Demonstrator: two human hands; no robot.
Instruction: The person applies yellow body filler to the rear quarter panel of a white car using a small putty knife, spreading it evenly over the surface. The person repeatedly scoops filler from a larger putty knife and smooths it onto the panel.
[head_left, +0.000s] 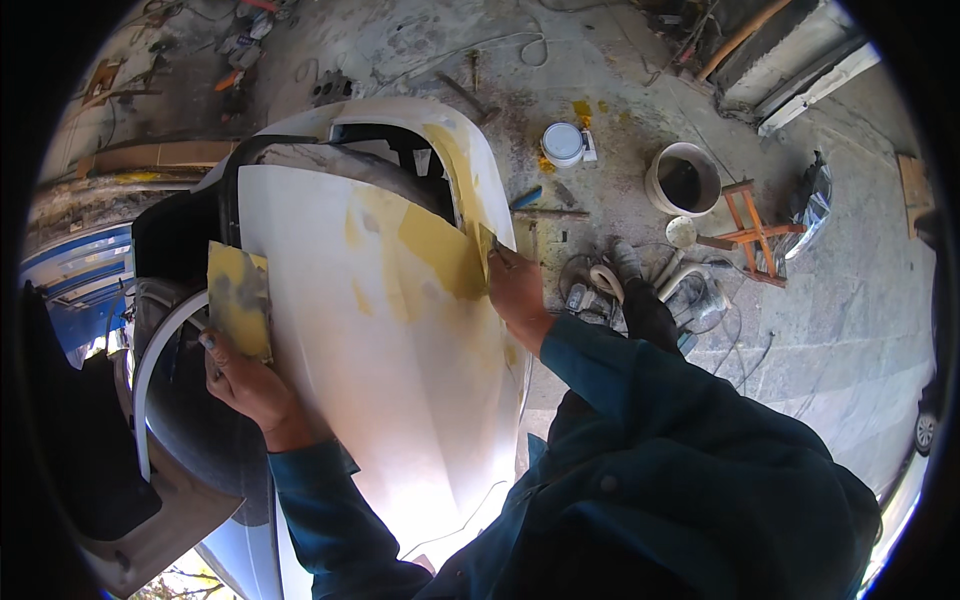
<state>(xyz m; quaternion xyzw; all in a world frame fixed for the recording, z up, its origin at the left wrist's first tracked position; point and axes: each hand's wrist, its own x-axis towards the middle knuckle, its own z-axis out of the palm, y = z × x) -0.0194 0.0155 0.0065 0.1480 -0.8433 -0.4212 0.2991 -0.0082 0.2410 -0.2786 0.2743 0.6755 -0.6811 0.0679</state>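
**Yellow patches [435, 240] across a white car panel [305, 235]**

From where I stand, whatever print the white lidded tub [563, 145] on the floor [620, 95] may carry is too small to make out.

The person's left forearm rises from the lower edge, and the left hand [248, 388] is raised beside the panel's left edge. Its grip is closed on the bottom of a stiff, roughly rectangular plate [238, 300], smeared yellow and dark grey, with the thumb to the front and the plate standing up above the fingers. The right arm reaches in from the lower right, bent at the wrist, putting the right hand [517, 292] at the panel's right edge. That grip is pinched around a small flat spreader [486, 250], also yellow (much of the tool is hidden by the fingers). The blade lies over the rim of the panel, right by the largest patch; whether it actually touches I cannot tell. Both sleeves [600, 360] are dark teal.

The panel lies between the hands, below them. Over on the floor to the right stand an open bucket [654, 188] and, beside it, a wooden frame [757, 236].
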